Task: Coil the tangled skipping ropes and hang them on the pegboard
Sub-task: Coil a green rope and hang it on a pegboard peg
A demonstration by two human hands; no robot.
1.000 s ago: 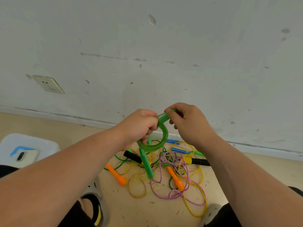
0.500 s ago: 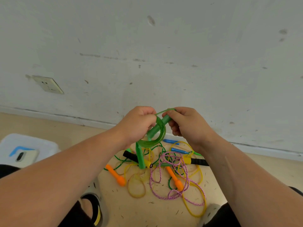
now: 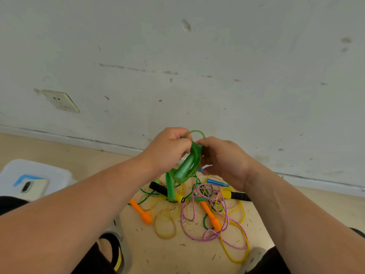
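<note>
A translucent green skipping rope is wound into a small coil held up between my hands, above the floor. My left hand grips the coil's left side. My right hand pinches its top right, where a loose green loop sticks up. One green handle lies across the coil; the other green handle hangs below it. On the floor underneath lies a tangle of ropes: a pink braided rope, a yellow rope and a thin green rope. No pegboard is in view.
Orange handles, black handles and a blue handle lie in the tangle. A white box with a phone on it stands at the left. The white wall with a socket is close ahead. My shoes frame the pile.
The green handle has swung down and now lies across the coil. A fresh loop has come up over the coil's top. Both hands have closed in on each other.
</note>
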